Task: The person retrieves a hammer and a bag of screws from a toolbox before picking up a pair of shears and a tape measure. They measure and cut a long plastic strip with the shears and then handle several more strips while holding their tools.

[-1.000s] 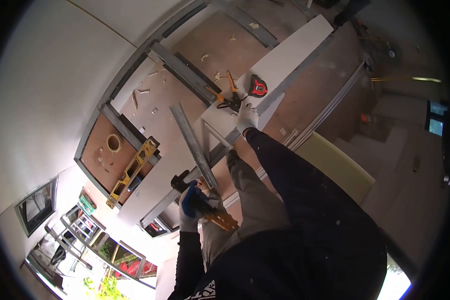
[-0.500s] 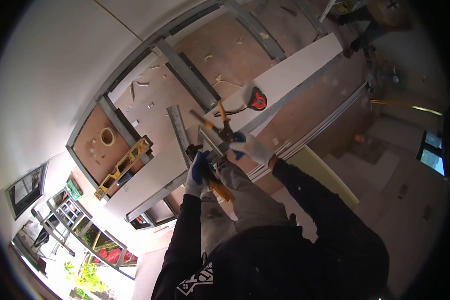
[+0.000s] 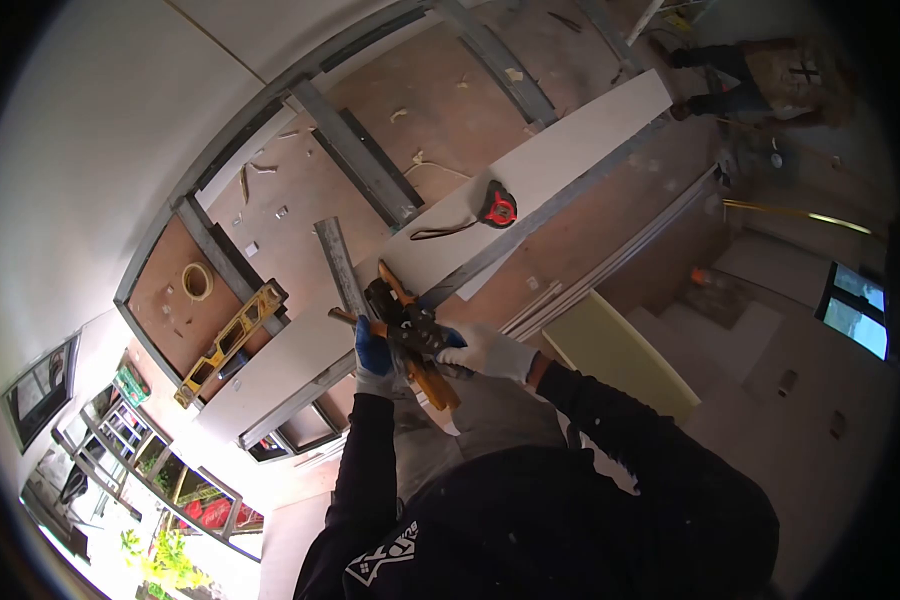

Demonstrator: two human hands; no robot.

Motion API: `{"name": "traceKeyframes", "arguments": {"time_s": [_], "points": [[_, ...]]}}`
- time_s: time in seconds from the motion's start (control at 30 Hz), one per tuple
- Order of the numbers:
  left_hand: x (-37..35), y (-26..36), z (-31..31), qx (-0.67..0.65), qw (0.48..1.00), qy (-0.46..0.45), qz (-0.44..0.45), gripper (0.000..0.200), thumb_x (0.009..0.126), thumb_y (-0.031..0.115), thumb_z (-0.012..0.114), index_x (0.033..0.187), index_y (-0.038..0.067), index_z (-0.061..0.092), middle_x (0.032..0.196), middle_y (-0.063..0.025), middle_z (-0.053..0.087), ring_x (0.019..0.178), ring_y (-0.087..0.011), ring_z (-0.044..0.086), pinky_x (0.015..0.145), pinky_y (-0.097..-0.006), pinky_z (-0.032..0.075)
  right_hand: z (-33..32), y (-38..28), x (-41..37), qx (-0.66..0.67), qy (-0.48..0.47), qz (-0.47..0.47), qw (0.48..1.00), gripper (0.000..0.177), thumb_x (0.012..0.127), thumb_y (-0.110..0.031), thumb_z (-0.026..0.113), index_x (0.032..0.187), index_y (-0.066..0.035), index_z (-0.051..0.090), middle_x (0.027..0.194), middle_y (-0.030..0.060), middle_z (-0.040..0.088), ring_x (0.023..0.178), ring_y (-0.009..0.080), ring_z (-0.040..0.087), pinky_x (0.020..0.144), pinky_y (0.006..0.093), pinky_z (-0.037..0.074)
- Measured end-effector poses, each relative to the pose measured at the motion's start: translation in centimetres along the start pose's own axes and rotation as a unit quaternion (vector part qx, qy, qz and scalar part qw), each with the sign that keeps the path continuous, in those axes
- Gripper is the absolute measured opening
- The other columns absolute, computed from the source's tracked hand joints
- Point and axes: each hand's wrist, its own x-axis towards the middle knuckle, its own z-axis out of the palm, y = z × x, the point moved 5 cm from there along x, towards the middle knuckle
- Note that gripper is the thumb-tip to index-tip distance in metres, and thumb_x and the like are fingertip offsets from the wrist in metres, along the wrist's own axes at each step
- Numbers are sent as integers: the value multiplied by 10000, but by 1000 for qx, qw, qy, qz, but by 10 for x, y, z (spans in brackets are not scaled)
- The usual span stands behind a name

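My left hand (image 3: 373,362), in a white glove with blue fingers, is closed around a dark tool with yellow-orange handles (image 3: 430,383) that point down toward my lap. My gloved right hand (image 3: 497,354) grips a pair of heavy dark pliers (image 3: 417,333) by the head end; their orange-tipped handles point up and left. Both tools overlap between my hands, and the exact kind of the left one is hidden. Just beyond my left hand a short grey metal channel (image 3: 337,262) lies across a long white board (image 3: 280,375). On the board sits a red and black tape measure (image 3: 498,206).
A yellow spirit level (image 3: 232,343) leans over the metal frame (image 3: 210,240) at left, near a roll of tape (image 3: 198,281). Scraps lie on the brown floor. At upper right another person (image 3: 745,80) is bent low. Long metal profiles (image 3: 620,265) run along the right.
My right hand has moved left and down with the pliers, bringing them against the tool in my left hand. The view has shifted slightly.
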Motion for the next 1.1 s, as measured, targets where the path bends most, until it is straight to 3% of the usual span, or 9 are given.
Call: {"name": "traceKeyframes", "arguments": {"time_s": [0.13, 0.23, 0.33, 0.43, 0.5, 0.7, 0.73, 0.83, 1.1], "points": [[-7, 1, 7, 60, 997, 41, -8, 696, 992, 534, 493, 1437, 0, 470, 1391, -183, 573, 1232, -360, 587, 1070, -490, 462, 8, 11, 0, -56, 59, -126, 989, 612, 893, -283, 713, 1395, 3, 511, 905, 132, 686, 794, 188, 666, 744, 325, 524], [-12, 8, 25, 55, 997, 24, -49, 688, 983, 493, 524, 1435, -23, 465, 1374, -195, 575, 1214, -349, 597, 1059, -472, 470, -9, 0, -8, 22, -39, -33, 998, 612, 899, -353, 721, 1356, 14, 546, 934, 108, 678, 848, 157, 652, 764, 323, 526], [-14, 19, 28, 144, 987, 50, -58, 599, 979, 379, 572, 1403, -37, 489, 1264, -194, 631, 1154, -309, 630, 1031, -432, 488, -83, 52, 37, 80, 160, 90, 980, 570, 908, -399, 707, 1280, 14, 579, 991, 107, 680, 905, 197, 653, 823, 355, 523], [-17, 23, 5, 220, 968, 98, -70, 526, 968, 321, 603, 1348, -36, 530, 1199, -168, 647, 1137, -295, 633, 1007, -417, 501, -169, 61, 75, -221, 477, -63, 849, 723, 836, -446, 749, 1366, -15, 512, 1187, 233, 616, 1100, 371, 615, 917, 483, 499], [-22, 25, -8, 260, 953, 141, -72, 525, 954, 334, 625, 1326, -26, 537, 1191, -153, 632, 1141, -310, 626, 1001, -437, 507, -196, 89, 109, -249, 515, 4, 820, 802, 789, -458, 770, 1400, -38, 465, 1323, 276, 518, 1191, 499, 519, 979, 571, 449], [-29, 34, -4, 161, 968, 190, 29, 464, 954, 314, 614, 1264, -28, 562, 1113, -158, 647, 1106, -331, 634, 972, -446, 514, -197, 110, 154, -271, 474, 125, 829, 910, 746, -453, 785, 1457, -67, 369, 1371, 264, 471, 1221, 495, 495, 1003, 558, 460], [-25, 38, 5, 149, 982, 113, 21, 467, 952, 313, 610, 1274, -21, 560, 1148, -190, 645, 1122, -344, 632, 995, -455, 509, -198, 115, 157, -247, 479, 136, 831, 912, 741, -406, 779, 1470, -79, 339, 1379, 262, 459, 1230, 493, 488, 1007, 563, 460], [-26, 43, 16, 105, 987, 120, 21, 398, 927, 196, 651, 1249, -21, 562, 1147, -179, 661, 1115, -333, 651, 991, -437, 512, -205, 119, 163, -238, 478, 154, 831, 852, 743, -364, 765, 1448, -85, 376, 1346, 258, 485, 1217, 485, 505, 1007, 557, 461], [-21, 33, 10, 95, 990, 103, 23, 411, 938, 203, 634, 1272, -21, 548, 1336, -221, 583, 1171, -323, 617, 1017, -423, 499, -136, 74, 127, 148, 339, -46, 928, 663, 808, -214, 787, 1354, -10, 471, 1251, 140, 551, 1141, 227, 574, 952, 355, 510]]}}
